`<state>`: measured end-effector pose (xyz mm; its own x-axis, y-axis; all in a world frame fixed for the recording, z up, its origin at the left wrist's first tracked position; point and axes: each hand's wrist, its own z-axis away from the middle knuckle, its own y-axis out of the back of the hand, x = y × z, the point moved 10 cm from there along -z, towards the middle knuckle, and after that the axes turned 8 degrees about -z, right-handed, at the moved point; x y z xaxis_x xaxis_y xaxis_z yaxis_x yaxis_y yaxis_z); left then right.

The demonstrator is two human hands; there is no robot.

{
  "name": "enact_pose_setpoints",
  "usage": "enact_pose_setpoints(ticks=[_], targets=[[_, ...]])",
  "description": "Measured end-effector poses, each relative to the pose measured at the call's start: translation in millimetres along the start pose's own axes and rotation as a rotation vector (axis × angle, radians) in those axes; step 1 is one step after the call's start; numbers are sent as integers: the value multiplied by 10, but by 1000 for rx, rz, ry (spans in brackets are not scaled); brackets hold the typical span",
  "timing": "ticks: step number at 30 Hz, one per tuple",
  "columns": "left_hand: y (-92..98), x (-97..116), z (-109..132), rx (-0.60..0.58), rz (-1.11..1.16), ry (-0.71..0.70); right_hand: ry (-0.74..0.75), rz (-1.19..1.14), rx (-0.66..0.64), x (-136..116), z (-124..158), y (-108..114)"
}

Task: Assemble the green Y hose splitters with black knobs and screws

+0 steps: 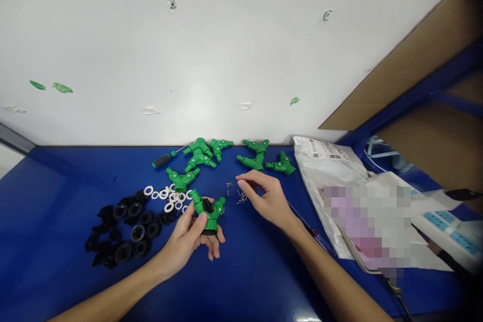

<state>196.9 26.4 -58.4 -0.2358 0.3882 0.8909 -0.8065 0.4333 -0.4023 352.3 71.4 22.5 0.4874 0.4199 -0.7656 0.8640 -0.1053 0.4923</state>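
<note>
My left hand (190, 239) is closed around a green Y-shaped hose splitter (209, 210) with a black part on it, held just above the blue table (56, 201). My right hand (264, 198) reaches over a small scatter of screws (237, 193), its fingers curled in a pinch at the pile; whether a screw is in them I cannot make out. Several more green splitters (199, 153) lie along the wall, others (258, 157) further right.
Black rings (128, 229) and white washers (169, 195) lie left of my left hand. A green-handled screwdriver (166, 159) rests near the wall. A white plastic mailing bag (332, 171), papers and a power strip (449, 226) fill the right side. A red-handled tool (313, 234) lies under my right forearm.
</note>
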Motion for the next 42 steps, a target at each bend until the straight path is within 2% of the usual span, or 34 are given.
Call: enact_pose_setpoints(ticks=[3, 6, 11, 14, 18, 32, 35, 39, 42], targets=[[6, -26, 9, 8, -14, 17, 13, 80, -78, 175, 30, 54], [31, -52, 24, 30, -11, 22, 42, 117, -182, 161, 90, -23], [192, -16, 73, 205, -37, -18, 148, 173, -414, -117, 234, -425], [206, -12, 82, 232, -53, -21, 196, 257, -489, -170, 306, -617], [198, -23, 75, 225, -62, -17, 208, 293, -487, -133, 327, -689], [182, -43, 61, 187, -72, -7, 167, 260, -472, -124, 321, -710], [172, -33, 52, 181, -77, -8, 152, 213, -420, -119, 303, -665], [160, -26, 51, 171, -86, 0, 106, 102, -287, -97, 234, -482], [146, -21, 59, 160, -103, 6, 9, -71, -177, -55, 183, -334]])
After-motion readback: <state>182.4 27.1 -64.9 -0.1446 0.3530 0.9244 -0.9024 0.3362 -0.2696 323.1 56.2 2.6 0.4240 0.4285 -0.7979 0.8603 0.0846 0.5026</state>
